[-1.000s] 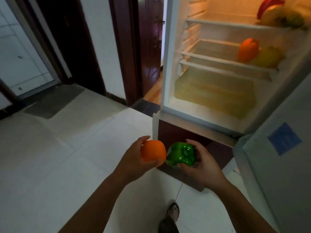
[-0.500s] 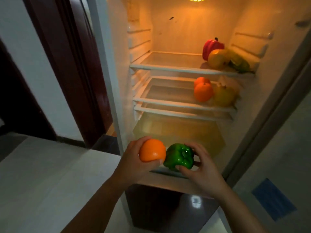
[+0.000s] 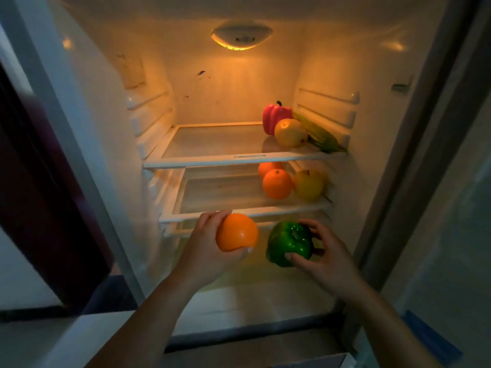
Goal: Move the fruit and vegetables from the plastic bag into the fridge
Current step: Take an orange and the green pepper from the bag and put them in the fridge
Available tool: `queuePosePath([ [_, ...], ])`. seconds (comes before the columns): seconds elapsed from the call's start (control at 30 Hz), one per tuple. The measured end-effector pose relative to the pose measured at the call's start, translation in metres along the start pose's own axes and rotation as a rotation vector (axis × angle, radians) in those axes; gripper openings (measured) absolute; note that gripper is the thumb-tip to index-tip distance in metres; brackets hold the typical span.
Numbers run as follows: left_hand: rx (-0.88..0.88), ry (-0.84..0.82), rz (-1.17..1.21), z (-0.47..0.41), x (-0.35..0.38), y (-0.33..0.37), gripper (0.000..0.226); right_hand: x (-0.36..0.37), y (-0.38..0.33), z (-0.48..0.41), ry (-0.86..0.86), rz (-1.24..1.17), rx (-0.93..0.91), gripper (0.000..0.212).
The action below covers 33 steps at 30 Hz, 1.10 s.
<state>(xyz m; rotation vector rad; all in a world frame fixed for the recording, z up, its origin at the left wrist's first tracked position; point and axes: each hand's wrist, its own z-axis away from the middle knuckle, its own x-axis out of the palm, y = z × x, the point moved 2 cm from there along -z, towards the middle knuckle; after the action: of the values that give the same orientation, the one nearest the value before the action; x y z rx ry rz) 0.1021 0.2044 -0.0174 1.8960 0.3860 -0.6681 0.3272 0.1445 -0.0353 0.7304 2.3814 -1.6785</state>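
Observation:
My left hand (image 3: 204, 247) grips an orange (image 3: 236, 232) just in front of the lower shelf (image 3: 212, 212) of the open fridge. Beside it, my right hand (image 3: 322, 257) holds a green bell pepper (image 3: 288, 243), thumb under it and fingers over its far side. The upper shelf (image 3: 207, 158) carries a red bell pepper (image 3: 273, 115), a yellow fruit (image 3: 289, 132) and a corn cob (image 3: 321, 135) at its right end. On the lower shelf sit two oranges (image 3: 277, 183) and a yellow pear-like fruit (image 3: 308, 184). No plastic bag is in view.
The left halves of both shelves are bare glass. A pale crisper drawer (image 3: 252, 272) lies below my hands. The fridge lamp (image 3: 241, 35) glows at the top. A dark wooden door (image 3: 39, 195) stands to the left, and the fridge door (image 3: 451, 235) to the right.
The view has closed in on the fridge interior. Both hands have risen and moved forward with the orange and the green pepper, from floor level up to the lower shelf's front edge.

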Motion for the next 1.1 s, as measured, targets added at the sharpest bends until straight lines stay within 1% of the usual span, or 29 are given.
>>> queuePosePath([
  [0.13, -0.026, 0.028, 0.056, -0.017, 0.002, -0.008, 0.084, 0.002, 0.006, -0.005, 0.07, 0.03, 0.011, 0.061],
  [0.23, 0.026, 0.021, 0.054, -0.027, 0.004, -0.011, 0.073, 0.004, 0.009, -0.008, 0.091, 0.053, 0.014, 0.06],
  [0.43, 0.124, 0.041, 0.025, -0.045, 0.012, -0.009, 0.071, 0.0, 0.014, -0.021, 0.125, 0.074, 0.01, 0.06],
  [0.53, 0.145, 0.038, -0.028, -0.058, 0.011, -0.009, 0.074, -0.003, 0.013, -0.03, 0.117, 0.051, 0.033, 0.06],
  [0.6, 0.188, 0.018, -0.095, -0.069, 0.01, -0.005, 0.076, -0.005, 0.01, -0.037, 0.125, 0.05, 0.049, 0.059],
  [0.7, 0.248, 0.037, -0.147, -0.088, 0.007, 0.002, 0.075, -0.008, 0.004, -0.048, 0.154, 0.065, 0.047, 0.061],
  [0.8, 0.241, 0.048, -0.175, -0.106, 0.009, 0.002, 0.075, -0.011, 0.002, -0.055, 0.168, 0.084, 0.027, 0.061],
  [0.93, 0.203, 0.022, -0.222, -0.123, 0.017, -0.006, 0.074, -0.013, 0.008, -0.055, 0.176, 0.085, 0.024, 0.061],
  [1.1, 0.203, -0.034, -0.253, -0.135, 0.032, -0.01, 0.077, -0.016, 0.013, -0.053, 0.186, 0.096, 0.028, 0.061],
])
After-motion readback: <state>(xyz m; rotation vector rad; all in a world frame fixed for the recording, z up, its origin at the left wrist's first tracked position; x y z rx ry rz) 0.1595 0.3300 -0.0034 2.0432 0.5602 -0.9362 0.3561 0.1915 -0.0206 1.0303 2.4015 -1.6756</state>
